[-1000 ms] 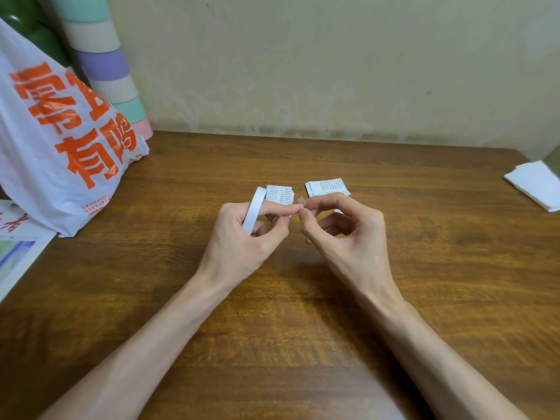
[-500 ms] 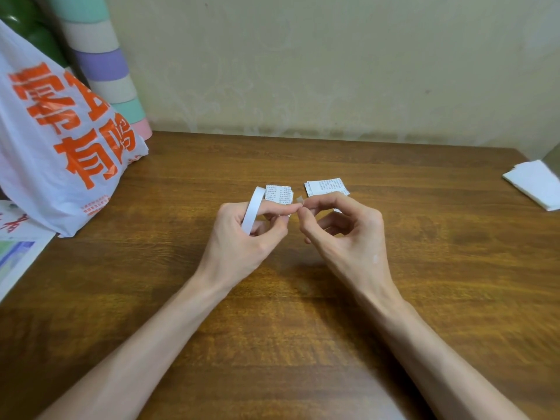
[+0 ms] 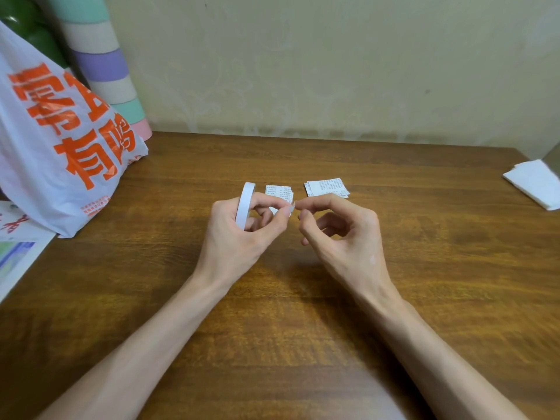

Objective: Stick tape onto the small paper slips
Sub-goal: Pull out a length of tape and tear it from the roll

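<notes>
My left hand holds a thin white tape roll upright, with the fingers through its hole. The tape's loose end is pinched between that hand's thumb and forefinger. My right hand hovers just to the right of the tape end, thumb and forefinger curled close together a little apart from it, holding nothing I can see. Two small stacks of printed paper slips lie on the wooden table just beyond the hands: a left stack and a right stack.
A white plastic bag with orange characters stands at the left, with a pastel striped roll behind it against the wall. Printed paper lies at the left edge. Folded white tissue sits at the far right.
My right hand's fingertips were pinched against the tape end at my left thumb; now they have drawn slightly right and apart from it. The left hand and roll stayed put.
</notes>
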### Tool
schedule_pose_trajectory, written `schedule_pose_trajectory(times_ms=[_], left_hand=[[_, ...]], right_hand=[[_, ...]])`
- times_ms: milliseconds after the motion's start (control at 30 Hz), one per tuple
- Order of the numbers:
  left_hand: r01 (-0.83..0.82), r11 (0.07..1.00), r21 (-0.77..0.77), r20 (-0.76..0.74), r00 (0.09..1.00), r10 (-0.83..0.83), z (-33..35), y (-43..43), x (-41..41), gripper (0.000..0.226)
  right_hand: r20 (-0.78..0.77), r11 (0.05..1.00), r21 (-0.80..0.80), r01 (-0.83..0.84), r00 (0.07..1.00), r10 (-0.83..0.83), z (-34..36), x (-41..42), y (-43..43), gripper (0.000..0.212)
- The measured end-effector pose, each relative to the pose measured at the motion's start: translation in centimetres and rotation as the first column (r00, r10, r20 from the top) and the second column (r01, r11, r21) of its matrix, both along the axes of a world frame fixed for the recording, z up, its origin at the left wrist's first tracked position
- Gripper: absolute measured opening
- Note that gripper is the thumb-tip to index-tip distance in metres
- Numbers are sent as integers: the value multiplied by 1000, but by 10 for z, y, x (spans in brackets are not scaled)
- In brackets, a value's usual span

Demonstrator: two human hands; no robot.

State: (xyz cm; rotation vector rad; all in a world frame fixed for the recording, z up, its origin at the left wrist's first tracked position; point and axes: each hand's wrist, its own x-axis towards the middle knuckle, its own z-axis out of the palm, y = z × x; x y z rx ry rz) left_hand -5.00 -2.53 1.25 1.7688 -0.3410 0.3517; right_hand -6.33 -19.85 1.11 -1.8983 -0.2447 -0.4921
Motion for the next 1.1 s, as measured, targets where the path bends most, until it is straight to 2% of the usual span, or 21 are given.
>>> schedule_pose_trajectory(times_ms=[300,733,1100], left_hand=[[-42,999,-26,-69,997,41,0,0,0,20],[31,998,-61,-101,994,-37,0,-2,1,17],[54,996,-70,-125,990,-62,0,-2,0,22]], right_hand=[[1,1000,-12,12,1000,-12,0,-1,0,11],[52,1000,-9,4,999,-4,-1,0,1,13],[125,995,-58,83,989,-75,-2,0,-2,9]])
